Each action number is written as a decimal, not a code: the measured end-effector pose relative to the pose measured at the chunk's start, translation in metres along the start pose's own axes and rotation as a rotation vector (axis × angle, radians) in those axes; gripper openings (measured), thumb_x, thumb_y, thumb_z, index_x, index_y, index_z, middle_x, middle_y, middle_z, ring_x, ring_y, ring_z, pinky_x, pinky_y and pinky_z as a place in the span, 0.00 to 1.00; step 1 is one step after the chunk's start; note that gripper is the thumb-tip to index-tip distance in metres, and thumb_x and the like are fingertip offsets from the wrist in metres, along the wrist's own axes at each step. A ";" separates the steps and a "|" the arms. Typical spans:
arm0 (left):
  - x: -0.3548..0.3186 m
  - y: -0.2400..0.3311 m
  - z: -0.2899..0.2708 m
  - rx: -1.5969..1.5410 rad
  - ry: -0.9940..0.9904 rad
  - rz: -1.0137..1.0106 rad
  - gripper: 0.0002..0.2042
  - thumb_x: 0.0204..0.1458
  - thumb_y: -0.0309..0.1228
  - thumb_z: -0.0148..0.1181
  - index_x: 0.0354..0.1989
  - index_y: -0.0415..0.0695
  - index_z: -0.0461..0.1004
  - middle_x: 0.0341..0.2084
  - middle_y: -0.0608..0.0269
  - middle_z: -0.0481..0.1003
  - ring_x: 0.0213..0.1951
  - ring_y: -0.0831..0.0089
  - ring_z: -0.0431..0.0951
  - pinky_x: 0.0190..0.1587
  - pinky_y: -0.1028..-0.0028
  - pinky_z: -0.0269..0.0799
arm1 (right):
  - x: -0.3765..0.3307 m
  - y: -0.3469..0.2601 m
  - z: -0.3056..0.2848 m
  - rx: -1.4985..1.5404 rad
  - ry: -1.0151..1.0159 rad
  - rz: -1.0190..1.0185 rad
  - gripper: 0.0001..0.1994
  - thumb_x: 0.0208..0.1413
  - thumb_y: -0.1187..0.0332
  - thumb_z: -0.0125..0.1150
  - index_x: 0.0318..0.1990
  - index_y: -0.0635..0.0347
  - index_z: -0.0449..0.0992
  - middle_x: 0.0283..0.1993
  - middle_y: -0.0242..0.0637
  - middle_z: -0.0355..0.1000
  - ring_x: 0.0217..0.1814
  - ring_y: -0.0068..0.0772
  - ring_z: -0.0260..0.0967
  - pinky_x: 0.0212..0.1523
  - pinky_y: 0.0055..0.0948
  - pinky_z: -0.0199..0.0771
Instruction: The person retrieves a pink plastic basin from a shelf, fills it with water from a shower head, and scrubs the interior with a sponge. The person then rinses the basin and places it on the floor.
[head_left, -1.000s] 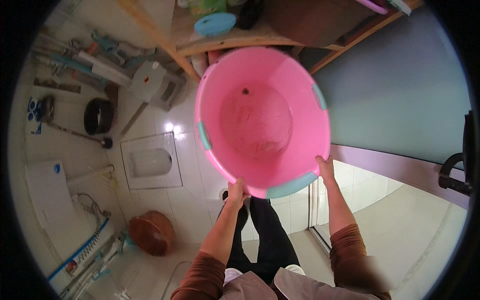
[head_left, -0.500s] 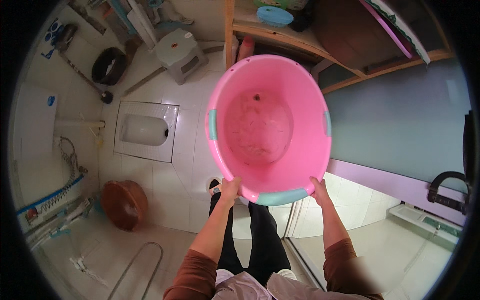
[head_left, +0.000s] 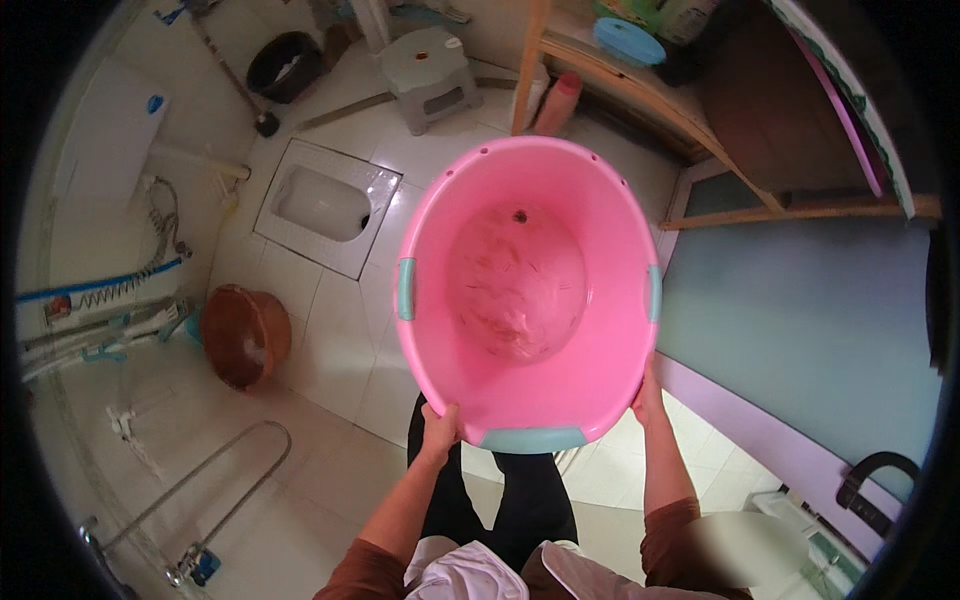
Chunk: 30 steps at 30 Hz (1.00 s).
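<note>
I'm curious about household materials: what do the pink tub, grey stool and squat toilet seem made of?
Pink tub: likely smooth plastic; a soft sheen and neat holes by its rim suggest moulding.
Grey stool: probably plastic, duller; seat and legs look moulded in one piece.
Squat toilet: perhaps glazed ceramic, judging by its smooth, slightly shiny white surface.

Fingers grip 1 pink tub.

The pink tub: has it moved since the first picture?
Yes, the tub is drawn back from the shelf, whose edge it first overlapped.
</note>
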<state>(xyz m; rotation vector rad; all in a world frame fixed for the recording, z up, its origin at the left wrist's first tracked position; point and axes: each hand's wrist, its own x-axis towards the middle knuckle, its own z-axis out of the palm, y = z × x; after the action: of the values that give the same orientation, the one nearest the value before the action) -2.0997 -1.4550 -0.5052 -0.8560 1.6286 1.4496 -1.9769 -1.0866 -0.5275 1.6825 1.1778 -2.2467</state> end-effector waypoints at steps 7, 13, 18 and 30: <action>0.013 0.016 -0.045 0.011 0.078 0.210 0.15 0.47 0.32 0.52 0.40 0.34 0.66 0.31 0.60 0.70 0.31 0.74 0.70 0.32 0.73 0.67 | -0.061 0.014 0.049 0.074 -0.007 0.068 0.36 0.54 0.38 0.43 0.60 0.59 0.58 0.58 0.39 0.63 0.58 0.34 0.62 0.52 0.38 0.66; 0.012 0.064 -0.070 -0.092 0.124 0.146 0.15 0.47 0.32 0.51 0.40 0.34 0.69 0.30 0.60 0.72 0.31 0.72 0.73 0.33 0.71 0.69 | -0.087 -0.011 0.104 0.009 -0.037 0.010 0.32 0.58 0.42 0.42 0.58 0.62 0.58 0.56 0.41 0.64 0.56 0.35 0.65 0.52 0.37 0.67; 0.037 0.073 -0.096 -0.092 0.073 0.173 0.21 0.48 0.37 0.51 0.47 0.36 0.62 0.32 0.56 0.71 0.30 0.68 0.74 0.28 0.68 0.72 | -0.102 -0.040 0.156 -0.086 0.005 -0.086 0.32 0.59 0.44 0.42 0.57 0.65 0.57 0.54 0.44 0.65 0.52 0.38 0.68 0.48 0.39 0.72; 0.064 0.173 -0.177 -0.139 -0.049 -0.099 0.27 0.47 0.41 0.52 0.52 0.36 0.58 0.39 0.52 0.69 0.33 0.64 0.75 0.29 0.64 0.74 | -0.136 -0.071 0.299 -0.161 0.053 -0.101 0.27 0.61 0.49 0.41 0.54 0.67 0.60 0.49 0.46 0.68 0.46 0.37 0.71 0.42 0.36 0.77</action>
<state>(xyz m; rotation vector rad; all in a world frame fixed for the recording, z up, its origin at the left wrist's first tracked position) -2.3017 -1.6081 -0.4720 -0.9579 1.4422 1.5159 -2.1919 -1.2724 -0.3478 1.6649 1.4450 -2.1083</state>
